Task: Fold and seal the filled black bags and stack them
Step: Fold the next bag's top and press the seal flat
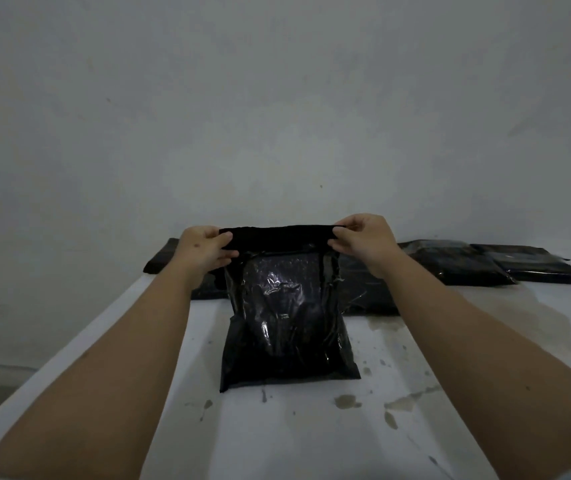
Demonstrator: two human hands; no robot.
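Observation:
A filled, glossy black bag [287, 323] lies lengthwise on the white table [312, 438] in front of me. Its far end is a flat black flap [277, 237] lifted off the table and stretched level. My left hand [201, 251] pinches the flap's left corner, and my right hand [360, 240] pinches its right corner. More black bags [457, 261] lie flat along the wall behind it, overlapping; one [540, 265] sits at the far right and another [163, 258] pokes out at the left.
The table's left edge [79, 344] runs diagonally, with floor below it. Brownish stains and wet patches [405, 403] mark the tabletop at the right. A plain grey wall [277, 116] stands right behind the bags.

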